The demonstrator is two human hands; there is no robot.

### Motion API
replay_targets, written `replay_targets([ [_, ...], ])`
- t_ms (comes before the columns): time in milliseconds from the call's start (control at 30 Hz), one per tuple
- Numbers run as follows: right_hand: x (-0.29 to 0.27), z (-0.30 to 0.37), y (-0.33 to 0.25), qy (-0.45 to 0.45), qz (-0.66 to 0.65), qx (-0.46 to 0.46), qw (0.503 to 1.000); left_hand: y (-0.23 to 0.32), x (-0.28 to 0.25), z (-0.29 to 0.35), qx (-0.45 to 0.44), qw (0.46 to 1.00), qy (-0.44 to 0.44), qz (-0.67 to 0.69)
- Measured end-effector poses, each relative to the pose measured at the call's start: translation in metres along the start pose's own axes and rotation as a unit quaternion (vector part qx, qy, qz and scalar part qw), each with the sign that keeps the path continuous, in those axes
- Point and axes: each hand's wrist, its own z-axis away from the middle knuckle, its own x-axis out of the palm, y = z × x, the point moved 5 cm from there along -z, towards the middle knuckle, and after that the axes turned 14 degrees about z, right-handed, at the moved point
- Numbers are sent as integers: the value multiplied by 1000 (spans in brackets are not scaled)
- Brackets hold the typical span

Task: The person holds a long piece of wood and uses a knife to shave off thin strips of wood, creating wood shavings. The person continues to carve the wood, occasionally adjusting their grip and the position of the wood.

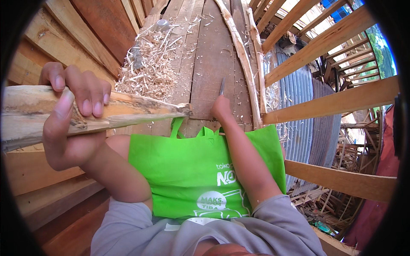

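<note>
My left hand (pixel 60 128) is wrapped round a thick, pale wooden pole (pixel 141 112) that lies crosswise at the left, thumb on the near face and fingers over the top. The pole narrows to a rough end near the middle of the view. Ahead of me and right of that end, my right hand (pixel 221 110) is closed on a knife (pixel 223 86); its thin, dark blade points away from me, apart from the pole, and the handle is hidden in my grip. Across my lap is a bright green cloth bag (pixel 171 160), with my right forearm passing over it.
Wood shavings (pixel 147 79) are heaped on the plank floor (pixel 209 55), with a clear cup-like object (pixel 162 24) behind. Two peeled poles (pixel 237 40) lie along the right. A board wall (pixel 55 38) closes the left; beyond the wooden railing (pixel 333 102) are corrugated sheets (pixel 294 123).
</note>
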Motion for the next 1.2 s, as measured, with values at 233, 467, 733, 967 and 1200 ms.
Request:
replay_targets([
  [233,-19,21,-50,-23,-156,-246,956,0,-2,3,0,1000,-12,0],
  [467,-4,-13,-6,37,-7,-134,990,-13,2,-2,10,1000,4,19],
  [733,-51,13,-37,13,-172,-114,978,-50,-9,-3,45,998,37,2],
  [967,-56,25,-34,-91,-386,-107,912,-83,-13,-4,62,997,37,-7],
  [1200,-52,25,-36,-160,-377,-92,908,-84,-15,-7,75,997,27,19],
])
